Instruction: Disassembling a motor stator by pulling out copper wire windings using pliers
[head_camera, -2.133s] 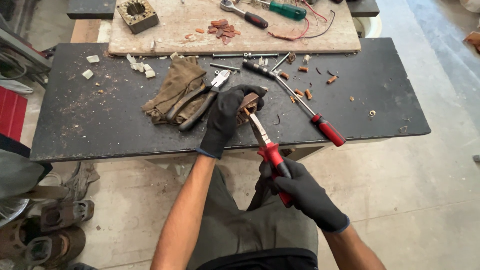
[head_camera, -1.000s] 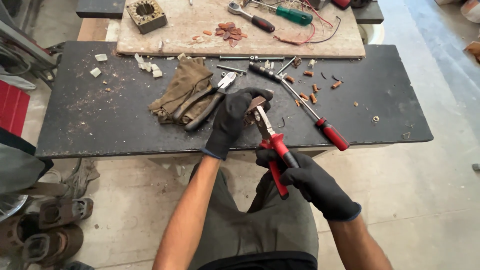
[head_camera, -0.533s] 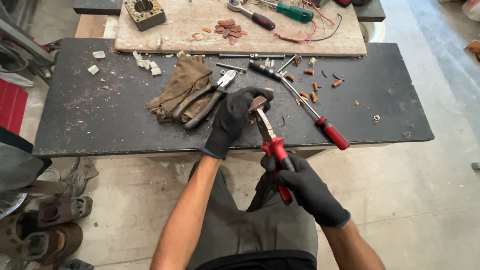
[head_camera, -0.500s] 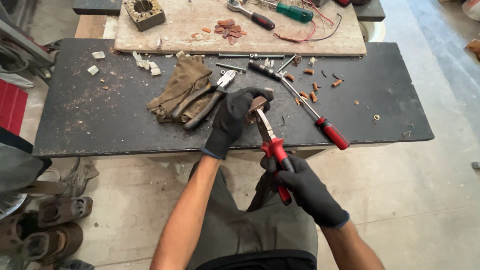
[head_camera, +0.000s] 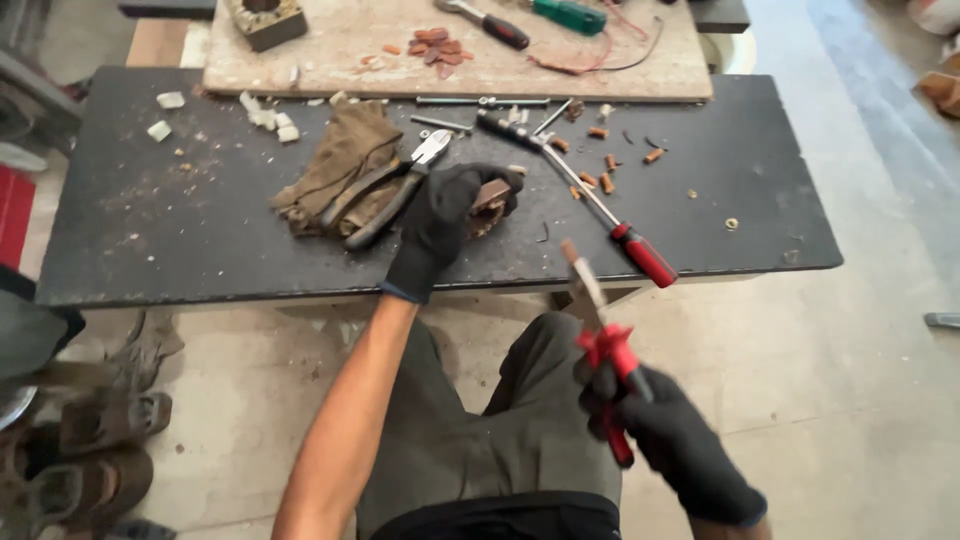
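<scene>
Pliers withdrawn; screwdriver beside left hand.

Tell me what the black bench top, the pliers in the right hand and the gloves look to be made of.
The bench top looks like dark stone or slate: matte, speckled, with a thin squared edge. The pliers have bare grey metal jaws and red handles, probably plastic or rubber sleeves. The gloves on the left hand and right hand look like black knit fabric, perhaps rubber-coated; the finish is matte.
</scene>
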